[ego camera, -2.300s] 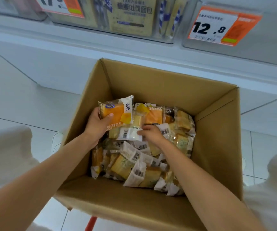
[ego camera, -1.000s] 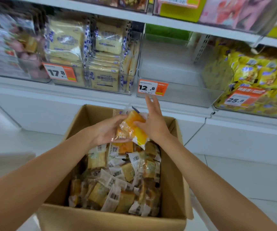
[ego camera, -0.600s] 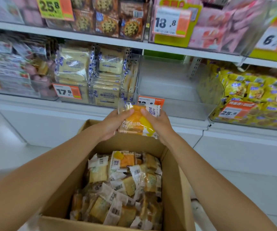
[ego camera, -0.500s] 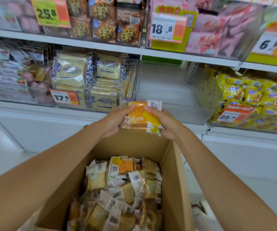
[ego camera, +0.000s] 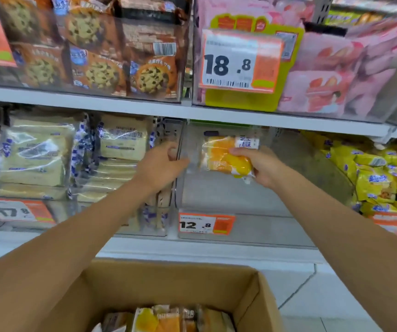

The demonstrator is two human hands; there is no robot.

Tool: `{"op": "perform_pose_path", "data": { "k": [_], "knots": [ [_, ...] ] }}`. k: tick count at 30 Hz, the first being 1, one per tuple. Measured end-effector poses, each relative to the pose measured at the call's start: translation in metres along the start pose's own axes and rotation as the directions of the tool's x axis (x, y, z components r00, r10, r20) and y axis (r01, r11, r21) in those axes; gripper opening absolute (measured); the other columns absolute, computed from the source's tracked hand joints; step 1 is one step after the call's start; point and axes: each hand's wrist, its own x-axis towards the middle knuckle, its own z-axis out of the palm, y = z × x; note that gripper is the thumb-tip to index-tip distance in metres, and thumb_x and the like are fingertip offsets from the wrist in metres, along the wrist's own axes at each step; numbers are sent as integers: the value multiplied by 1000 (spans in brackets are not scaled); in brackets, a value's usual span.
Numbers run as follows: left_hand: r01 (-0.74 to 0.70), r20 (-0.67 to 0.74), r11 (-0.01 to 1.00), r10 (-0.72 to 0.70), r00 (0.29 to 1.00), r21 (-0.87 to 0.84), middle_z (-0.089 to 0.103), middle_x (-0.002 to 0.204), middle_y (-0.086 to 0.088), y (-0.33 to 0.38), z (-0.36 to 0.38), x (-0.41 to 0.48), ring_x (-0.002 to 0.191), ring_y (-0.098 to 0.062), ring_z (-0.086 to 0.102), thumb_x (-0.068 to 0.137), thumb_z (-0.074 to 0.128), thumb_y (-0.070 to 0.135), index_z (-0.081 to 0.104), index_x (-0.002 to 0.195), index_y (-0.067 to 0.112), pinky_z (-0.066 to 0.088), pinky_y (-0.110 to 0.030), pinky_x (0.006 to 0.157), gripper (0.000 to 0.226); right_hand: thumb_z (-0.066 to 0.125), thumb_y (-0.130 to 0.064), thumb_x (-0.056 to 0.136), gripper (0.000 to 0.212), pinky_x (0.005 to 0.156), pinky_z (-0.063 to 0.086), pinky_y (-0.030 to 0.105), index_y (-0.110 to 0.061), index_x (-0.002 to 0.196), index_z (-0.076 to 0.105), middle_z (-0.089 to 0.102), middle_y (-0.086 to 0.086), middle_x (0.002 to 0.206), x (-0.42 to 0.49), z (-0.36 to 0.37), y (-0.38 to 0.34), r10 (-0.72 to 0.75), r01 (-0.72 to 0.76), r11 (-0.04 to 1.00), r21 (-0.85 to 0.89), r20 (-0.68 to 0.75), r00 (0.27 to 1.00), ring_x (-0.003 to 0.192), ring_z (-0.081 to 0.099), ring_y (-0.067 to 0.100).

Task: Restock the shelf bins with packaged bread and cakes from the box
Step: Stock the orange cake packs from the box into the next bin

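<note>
Head view. The right hand [ego camera: 262, 166] holds one orange packet [ego camera: 226, 156] by its right end, fingers wrapped over the top and closed firmly on the wrapper. The packet is in the air inside the mouth of the clear bin [ego camera: 231, 197] marked by the 12.8 tag [ego camera: 206, 224]. It touches neither the bin's floor nor its walls, as far as the blur allows. No other goods show in this bin.

The left hand [ego camera: 161, 164] is at the bin's left wall, fingers curled over its top edge and apparently gripping it to steady the bin. It carries no packet.

Key relation: the packet's long axis runs left to right, dipping slightly towards the right. The free end points left, away from the grip. The bin floor lies below the packet and further back, so the likely move is a short push forward and down. The right hand is the nearer one to the open space, and the left stays outside the packet's path.

Left of the bin stands a bin of pale bread loaves [ego camera: 121, 144]. To the right lie yellow packs [ego camera: 384, 178]. Cookie packs [ego camera: 101, 68] and pink packs [ego camera: 324, 89] fill the shelf above.

Near edge: the box [ego camera: 168, 281] sits open below the arms, with more packets [ego camera: 166, 319] visible inside, so the restocking appears to be at an early stage
</note>
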Motion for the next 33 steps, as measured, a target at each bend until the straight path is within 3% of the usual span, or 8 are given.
{"op": "perform_pose_path", "data": {
  "k": [3, 6, 12, 15, 19, 24, 29, 33],
  "knots": [
    [-36, -46, 992, 31, 998, -123, 57, 88, 9, -9, 6, 3, 84, -11, 57, 92, 64, 32, 55, 134, 22, 46, -28, 81, 45, 93, -28, 61, 61, 74, 59, 31, -9, 110, 62, 71, 3, 102, 51, 11, 17, -89, 101, 952, -290, 54, 995, 88, 66, 16],
    [-66, -72, 986, 55, 996, -153, 56, 86, 8, -16, 12, 3, 73, -1, 55, 93, 63, 32, 54, 133, 26, 41, -16, 68, 41, 85, 1, 68, 64, 58, 47, 22, -12, 113, 41, 55, -1, 93, 82, 19, 33, -144, 147, 864, -481, 43, 989, 82, 56, 13],
    [-65, -83, 978, 49, 995, -201, 54, 75, 8, -27, 18, 10, 63, -2, 53, 91, 64, 35, 55, 132, 30, 42, -27, 65, 43, 87, -8, 67, 76, 83, 54, 41, -14, 117, 30, 53, 5, 100, 112, 26, 55, -209, 138, 829, -543, -72, 975, 98, 58, 25],
    [-53, -75, 974, 37, 996, -219, 51, 68, 10, -28, 20, 11, 58, 1, 51, 90, 64, 34, 54, 132, 29, 38, -28, 63, 43, 89, -21, 67, 82, 88, 50, 36, -7, 127, 33, 52, 5, 112, 111, 29, 55, -172, 62, 817, -573, -140, 975, 103, 55, 22],
    [-36, -73, 970, 19, 997, -242, 51, 69, 11, -27, 20, 11, 57, 4, 51, 90, 66, 32, 56, 130, 30, 38, -26, 63, 42, 87, -10, 68, 72, 84, 54, 34, -10, 124, 43, 59, 6, 122, 98, 27, 49, -45, 11, 917, -398, -77, 996, 107, 59, 22],
    [-36, -51, 969, 24, 998, -246, 50, 75, 7, -18, 13, 6, 66, -6, 52, 89, 68, 34, 56, 131, 24, 39, -26, 65, 45, 82, -12, 76, 92, 87, 42, 27, -9, 149, 26, 47, 7, 131, 47, 9, 43, -93, 42, 775, -631, -49, 994, 125, 47, 25],
    [-70, -125, 997, 64, 990, -44, 56, 77, 6, -1, -1, -17, 74, -12, 57, 85, 72, 42, 60, 123, 17, 47, -30, 68, 47, 72, -13, 81, 53, 72, 41, 23, -19, 130, 51, 59, 4, 107, -37, 7, 42, -363, 251, 577, -777, 32, 931, 82, 54, 17],
    [-200, -157, 979, 205, 966, 47, 47, 65, 6, 4, -6, -67, 66, -19, 51, 85, 74, 29, 56, 91, 17, 50, -40, 68, 23, 66, -9, 80, 22, 63, 41, 27, -25, 94, 60, 52, -9, 71, -110, 23, 58, -485, 360, 564, -743, 55, 873, 64, 51, 11]
  ]
}}
